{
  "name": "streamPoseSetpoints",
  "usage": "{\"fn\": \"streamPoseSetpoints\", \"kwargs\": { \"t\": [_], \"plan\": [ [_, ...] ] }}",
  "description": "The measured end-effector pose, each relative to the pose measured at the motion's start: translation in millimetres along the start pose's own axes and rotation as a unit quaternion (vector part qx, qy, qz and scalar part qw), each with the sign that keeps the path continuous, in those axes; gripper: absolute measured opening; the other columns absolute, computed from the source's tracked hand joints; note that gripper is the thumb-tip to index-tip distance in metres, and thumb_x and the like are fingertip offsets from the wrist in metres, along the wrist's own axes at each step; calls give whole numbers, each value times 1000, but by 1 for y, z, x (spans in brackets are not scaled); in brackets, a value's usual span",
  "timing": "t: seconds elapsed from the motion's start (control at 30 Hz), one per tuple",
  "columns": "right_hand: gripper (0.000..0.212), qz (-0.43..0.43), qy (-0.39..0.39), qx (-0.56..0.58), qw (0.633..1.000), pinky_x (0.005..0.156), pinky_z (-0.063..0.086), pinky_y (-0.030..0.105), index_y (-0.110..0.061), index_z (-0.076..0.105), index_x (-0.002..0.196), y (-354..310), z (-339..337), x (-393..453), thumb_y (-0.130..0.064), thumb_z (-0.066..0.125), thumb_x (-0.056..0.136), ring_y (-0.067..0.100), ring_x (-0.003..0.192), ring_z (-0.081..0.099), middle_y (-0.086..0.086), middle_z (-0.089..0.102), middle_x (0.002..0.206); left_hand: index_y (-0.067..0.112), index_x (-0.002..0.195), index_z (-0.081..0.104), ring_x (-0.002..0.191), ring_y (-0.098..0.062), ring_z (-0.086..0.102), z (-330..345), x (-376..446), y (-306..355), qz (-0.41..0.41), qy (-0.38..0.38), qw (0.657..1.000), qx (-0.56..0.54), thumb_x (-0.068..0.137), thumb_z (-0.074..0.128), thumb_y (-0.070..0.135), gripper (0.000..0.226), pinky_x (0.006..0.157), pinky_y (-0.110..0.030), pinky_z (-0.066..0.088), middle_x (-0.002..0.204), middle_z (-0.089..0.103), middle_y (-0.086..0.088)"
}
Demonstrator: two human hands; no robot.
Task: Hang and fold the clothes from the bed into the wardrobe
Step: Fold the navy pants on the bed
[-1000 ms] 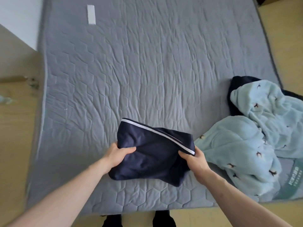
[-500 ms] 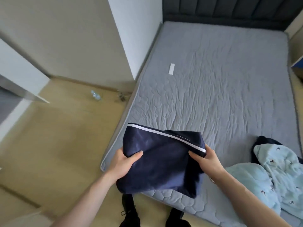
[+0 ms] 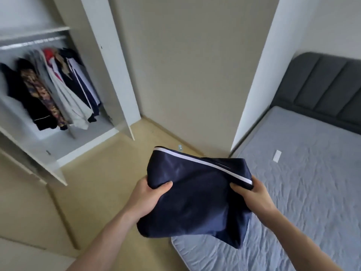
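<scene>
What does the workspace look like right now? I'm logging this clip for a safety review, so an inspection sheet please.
Surface: grey quilted mattress, wrinkled, with a small white tag lying on it.
Job's things: folded navy garment with white stripe, held above the floor and the mattress corner; open wardrobe with hanging clothes on its rail.
Clutter: small plastic bottle on the floor by the wall.
Grippers: left hand grips the garment's left edge; right hand grips its right edge.
Cables: nothing seen.
Surroundings: wooden floor, beige wall, dark padded headboard.
</scene>
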State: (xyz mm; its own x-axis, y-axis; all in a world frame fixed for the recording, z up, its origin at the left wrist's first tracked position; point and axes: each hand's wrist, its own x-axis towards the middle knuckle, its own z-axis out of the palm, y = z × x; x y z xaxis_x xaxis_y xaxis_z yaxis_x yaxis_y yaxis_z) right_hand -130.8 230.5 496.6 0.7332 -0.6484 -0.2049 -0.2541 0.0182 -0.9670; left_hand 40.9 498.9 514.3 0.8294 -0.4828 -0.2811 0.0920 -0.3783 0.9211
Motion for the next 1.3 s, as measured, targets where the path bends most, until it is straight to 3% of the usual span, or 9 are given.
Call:
{"fn": "streamPoseSetpoints", "kwargs": {
  "t": [0.2,0.33,0.43,0.6,0.73,0.9,1.07,1.17,1.3],
  "plan": [
    [22,-60,-61,-12,996,81,60,36,-31,75,99,-83,112,63,-14,78,85,15,90,76,-5,79,95,30,102,75,88,-9,76,-122,35,29,35,72,996,-27,80,82,43,27,79,-33,56,98,79,10],
    [20,-93,-103,-7,990,80,59,36,-21,75,101,-132,177,116,-10,78,85,17,92,76,-2,79,96,36,103,75,89,-8,75,-188,70,49,58,113,991,-35,81,82,41,24,79,-33,56,100,78,11],
    [19,-116,-142,-2,983,77,58,32,-22,76,100,-168,225,158,-10,77,85,15,90,76,-2,80,96,40,104,75,89,-7,75,-235,104,66,60,147,987,-37,76,84,45,30,79,-33,56,101,78,14],
    [20,-150,-195,13,969,86,59,40,-20,75,103,-232,301,233,-8,74,87,19,93,76,-1,79,98,39,104,76,92,-11,76,-310,166,105,78,198,976,-45,69,86,47,38,86,-39,57,103,78,11],
    [23,-164,-237,29,957,90,59,42,-18,74,107,-281,360,291,-6,74,88,20,95,76,1,79,101,28,111,75,94,-13,76,-364,210,132,97,241,965,-48,62,88,50,56,87,-39,57,104,78,9],
    [24,-179,-299,21,937,86,59,39,-19,74,108,-340,435,347,-6,72,88,19,93,77,0,79,101,27,112,74,89,-9,76,-431,250,154,97,291,950,-55,75,88,37,41,77,-30,56,101,79,11],
    [24,-199,-323,25,925,85,59,37,-18,73,109,-395,521,400,-7,73,87,18,91,77,0,80,100,28,112,74,94,-15,75,-508,296,176,99,340,934,-41,69,90,43,48,88,-40,58,102,79,11],
    [25,-208,-331,27,920,86,59,37,-18,74,109,-423,575,429,-7,73,87,18,92,77,-1,80,100,28,107,75,90,-12,76,-557,330,185,111,362,925,-33,75,89,36,36,87,-39,58,98,79,12],
    [26,-216,-335,31,916,85,59,36,-19,74,109,-455,652,466,-7,73,87,18,93,77,-1,80,100,25,108,76,86,-10,76,-629,376,190,117,374,920,-29,76,88,36,36,81,-35,58,96,79,11]
  ]
}}
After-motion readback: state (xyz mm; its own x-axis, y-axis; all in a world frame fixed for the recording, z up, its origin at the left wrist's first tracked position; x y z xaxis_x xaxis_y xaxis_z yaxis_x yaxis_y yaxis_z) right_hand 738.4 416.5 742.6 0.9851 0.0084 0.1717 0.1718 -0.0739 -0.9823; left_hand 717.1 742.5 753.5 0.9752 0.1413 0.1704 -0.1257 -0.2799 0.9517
